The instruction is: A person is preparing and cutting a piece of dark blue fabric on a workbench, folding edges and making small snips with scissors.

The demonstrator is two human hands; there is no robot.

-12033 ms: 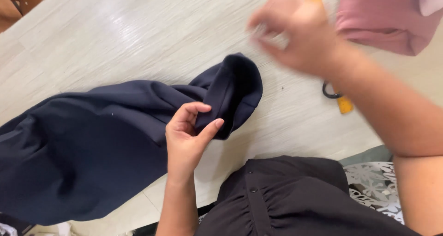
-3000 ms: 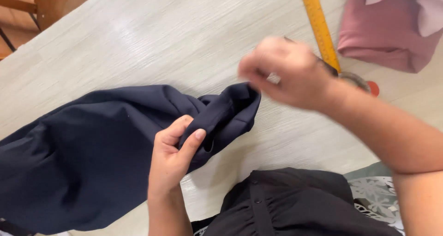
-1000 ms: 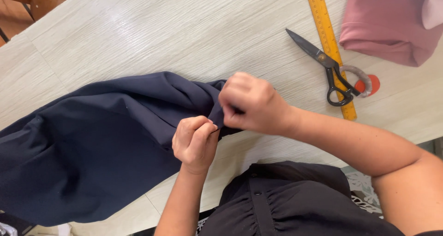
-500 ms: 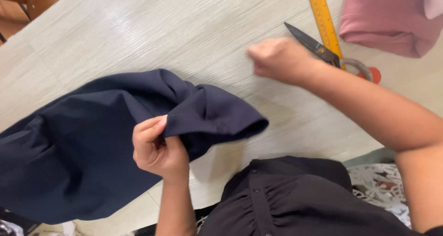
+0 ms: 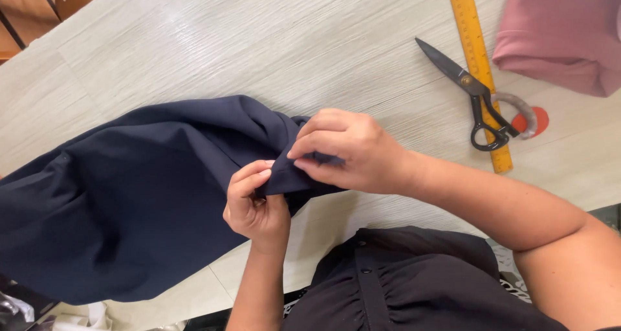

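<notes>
- I see the navy blue woven cloth (image 5: 129, 195): matt, smooth, softly creased.
- The pale wood-grain table top (image 5: 226, 40) shows a fine streaked texture and faint sheen.
- The black metal scissors (image 5: 475, 95) look dull.
- The folded pink fabric (image 5: 556, 46) is matt.
- The yellow ruler (image 5: 472, 40) appears smooth.

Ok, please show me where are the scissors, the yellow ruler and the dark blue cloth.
scissors (image 5: 475, 91): head view, on the pivot where the blades meet the handles.
yellow ruler (image 5: 467, 20): head view, on its upper part.
dark blue cloth (image 5: 129, 195): head view, on the broad flat middle.
</notes>
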